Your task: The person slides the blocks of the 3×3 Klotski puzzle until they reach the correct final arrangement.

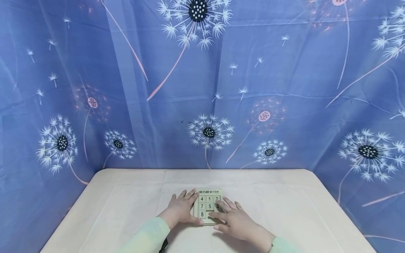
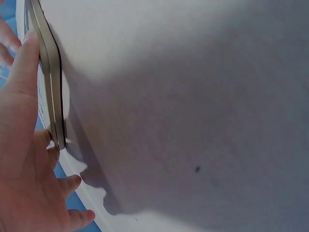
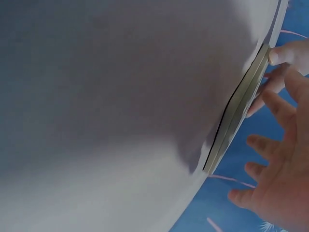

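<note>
A pale green number sliding puzzle (image 1: 202, 220) lies flat on the table, dark characters along its top. Tiles 4, 1, 2, 7, 5, 3 and 8 show; the lower right is partly hidden by fingers. My left hand (image 1: 181, 209) holds the frame's left side, thumb at the bottom-left corner and fingers by the upper left edge. Over the right part spreads my right hand (image 1: 235, 219), a fingertip at the gap in the bottom row and its thumb near the lower edge. Both wrist views show the puzzle's thin side, with the right hand's fingers (image 3: 260, 145) spread.
A cream cloth covers the table (image 1: 126, 196). Behind and at both sides hangs a blue curtain (image 1: 177, 140) with a dandelion print. Pale green sleeves (image 1: 147, 233) cover the forearms, and something dark shows by the left cuff.
</note>
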{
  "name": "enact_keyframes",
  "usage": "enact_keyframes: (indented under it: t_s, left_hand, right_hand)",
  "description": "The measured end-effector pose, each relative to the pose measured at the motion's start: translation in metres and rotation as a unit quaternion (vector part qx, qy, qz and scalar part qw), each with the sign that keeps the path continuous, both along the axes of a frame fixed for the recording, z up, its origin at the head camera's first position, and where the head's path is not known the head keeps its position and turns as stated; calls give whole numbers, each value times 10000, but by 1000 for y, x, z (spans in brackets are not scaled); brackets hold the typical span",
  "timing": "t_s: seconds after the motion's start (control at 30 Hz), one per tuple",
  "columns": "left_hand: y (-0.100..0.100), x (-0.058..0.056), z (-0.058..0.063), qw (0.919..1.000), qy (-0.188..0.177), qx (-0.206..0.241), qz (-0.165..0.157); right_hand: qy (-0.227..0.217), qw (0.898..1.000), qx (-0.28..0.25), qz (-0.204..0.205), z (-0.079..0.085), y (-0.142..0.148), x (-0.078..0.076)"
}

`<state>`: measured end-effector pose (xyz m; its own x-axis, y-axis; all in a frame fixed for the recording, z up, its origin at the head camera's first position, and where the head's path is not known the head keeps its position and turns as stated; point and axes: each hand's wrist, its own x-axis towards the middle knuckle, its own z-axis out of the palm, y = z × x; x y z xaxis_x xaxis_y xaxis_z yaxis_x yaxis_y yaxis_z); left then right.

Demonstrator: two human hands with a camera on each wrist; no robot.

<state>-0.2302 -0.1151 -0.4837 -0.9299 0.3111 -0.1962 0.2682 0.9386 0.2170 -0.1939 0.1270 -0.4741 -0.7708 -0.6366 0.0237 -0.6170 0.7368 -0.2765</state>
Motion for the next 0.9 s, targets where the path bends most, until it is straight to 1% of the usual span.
enact_keyframes:
  t_s: [0.27, 0.47, 0.7, 0.9]
  left_hand:
    - [1, 0, 1, 10000, 23, 0, -33]
    - [1, -1, 0, 10000, 55, -31, -48]
    - [0, -1, -1, 10000, -7, -10, -46]
    - [1, 1, 2, 10000, -67, -28, -20]
  right_hand:
    - [117, 9998, 160, 103, -5, -12, -3]
    - [-29, 9998, 182, 67, -3, -19, -3]
    - [-98, 9996, 250, 19, -6, -18, -5]
    - [-83, 9996, 263, 28, -7, -17, -6]
